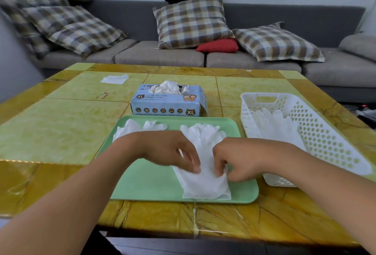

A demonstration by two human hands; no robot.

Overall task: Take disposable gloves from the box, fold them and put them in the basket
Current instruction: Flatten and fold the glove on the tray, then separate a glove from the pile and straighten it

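Item: white glove [204, 181] on green tray [146, 181], pinched by my left hand [173, 151] and right hand [234, 159]; beyond my fingers, blue box [168, 104] marked "XL".

We count two hands [173, 151], one green tray [146, 183], one glove box [168, 102], one white basket [317, 132], four plaid cushions [193, 23] and one red cushion [218, 46].

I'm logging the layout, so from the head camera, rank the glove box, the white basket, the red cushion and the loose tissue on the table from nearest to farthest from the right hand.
From the right hand:
1. white basket, just to its right.
2. glove box, behind the tray, up and left.
3. loose tissue, far left of the table.
4. red cushion, on the sofa beyond the table.
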